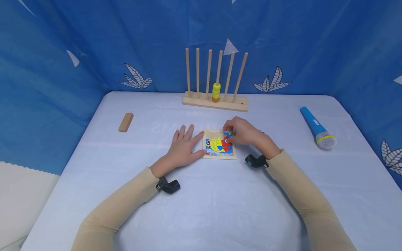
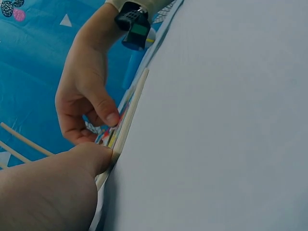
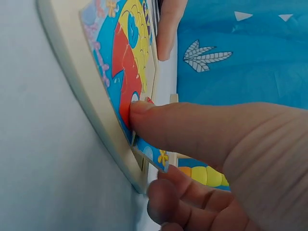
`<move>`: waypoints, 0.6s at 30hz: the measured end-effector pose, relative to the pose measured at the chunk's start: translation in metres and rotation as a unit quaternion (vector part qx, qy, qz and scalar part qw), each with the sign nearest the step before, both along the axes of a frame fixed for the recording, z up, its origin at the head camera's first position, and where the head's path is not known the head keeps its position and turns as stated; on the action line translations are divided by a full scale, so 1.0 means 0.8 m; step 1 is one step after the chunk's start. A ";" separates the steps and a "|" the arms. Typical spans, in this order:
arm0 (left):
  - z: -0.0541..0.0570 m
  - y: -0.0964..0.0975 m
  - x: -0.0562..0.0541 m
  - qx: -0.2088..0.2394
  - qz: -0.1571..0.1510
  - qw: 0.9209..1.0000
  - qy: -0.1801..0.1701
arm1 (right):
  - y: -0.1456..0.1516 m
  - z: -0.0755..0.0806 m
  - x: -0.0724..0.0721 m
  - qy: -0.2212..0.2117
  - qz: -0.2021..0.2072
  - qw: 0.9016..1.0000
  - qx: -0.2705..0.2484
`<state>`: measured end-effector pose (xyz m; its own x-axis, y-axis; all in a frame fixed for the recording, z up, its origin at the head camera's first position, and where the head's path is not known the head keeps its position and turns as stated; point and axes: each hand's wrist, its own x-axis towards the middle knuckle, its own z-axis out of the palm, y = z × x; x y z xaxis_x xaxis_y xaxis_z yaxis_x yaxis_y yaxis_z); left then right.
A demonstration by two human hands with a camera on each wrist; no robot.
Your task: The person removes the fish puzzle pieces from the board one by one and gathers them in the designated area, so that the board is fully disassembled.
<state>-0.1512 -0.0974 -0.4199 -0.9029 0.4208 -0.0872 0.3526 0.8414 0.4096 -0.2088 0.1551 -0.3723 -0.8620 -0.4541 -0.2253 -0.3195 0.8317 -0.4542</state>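
Note:
A jigsaw puzzle board [image 1: 219, 157] with a raised wooden rim lies on the table. Its picture shows a yellow and red fish on blue, with bare wood along the top. My left hand [image 1: 183, 149] rests at the board's left side, fingers spread and straight, thumb and index touching the rim. Over the upper right corner, my right hand [image 1: 243, 131] pinches a blue puzzle piece [image 3: 153, 153] with a yellow starfish on it. That piece sits tilted, one edge raised above the rim, with the thumb over the red part beside it.
Behind the board stands a wooden peg rack [image 1: 215, 104] with yellow and orange beads [image 1: 216, 91] on one peg. A wooden block [image 1: 126, 122] lies at the left, a blue toy microphone [image 1: 318, 128] at the right. Blue curtain backs the white table [image 1: 201, 209].

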 end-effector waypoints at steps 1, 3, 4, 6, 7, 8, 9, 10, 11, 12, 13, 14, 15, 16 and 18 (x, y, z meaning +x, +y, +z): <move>0.000 0.000 0.000 0.000 0.000 1.000 0.001 | 0.000 0.000 0.000 0.001 -0.001 1.000 -0.001; 0.000 0.000 0.000 0.000 0.000 1.000 0.003 | 0.000 0.000 0.001 -0.001 -0.003 1.000 -0.001; 0.000 0.000 0.000 -0.001 -0.001 1.000 0.003 | 0.001 -0.001 0.001 -0.003 -0.004 1.000 -0.002; 0.000 0.000 0.000 -0.001 -0.001 1.000 0.003 | 0.002 -0.003 0.001 -0.009 -0.006 1.000 -0.004; -0.001 0.000 0.000 -0.002 -0.001 1.000 0.003 | 0.002 -0.003 0.001 -0.013 -0.007 1.000 -0.005; -0.001 0.000 0.000 -0.002 -0.001 1.000 0.003 | 0.003 -0.003 0.001 -0.015 -0.009 1.000 -0.008; -0.001 0.000 0.000 -0.002 -0.001 1.000 0.004 | 0.003 -0.004 0.000 -0.017 -0.009 1.000 -0.010; -0.001 0.000 0.000 -0.002 -0.001 1.000 0.005 | 0.004 -0.005 0.000 -0.018 -0.008 1.000 -0.013; -0.001 0.000 0.000 -0.001 -0.001 1.000 0.005 | 0.004 -0.005 -0.001 -0.018 -0.007 1.000 -0.017; -0.001 0.000 0.000 0.000 0.000 1.000 0.005 | 0.004 -0.005 -0.001 -0.020 -0.005 1.000 -0.021; -0.001 0.000 0.000 0.000 0.000 1.000 0.004 | 0.005 -0.006 -0.001 -0.020 -0.003 0.999 -0.024; 0.000 0.000 0.001 0.001 0.000 1.000 0.003 | 0.005 -0.006 -0.002 -0.021 -0.002 0.999 -0.027; 0.000 0.000 0.001 0.001 0.000 1.000 0.003 | 0.005 -0.006 -0.002 -0.021 0.001 0.999 -0.030; 0.000 0.000 0.001 0.001 0.000 1.000 0.003 | 0.005 -0.006 -0.002 -0.022 0.002 0.999 -0.032; 0.001 0.000 0.001 0.000 0.000 1.000 0.003 | 0.006 -0.005 -0.003 -0.022 0.006 0.999 -0.036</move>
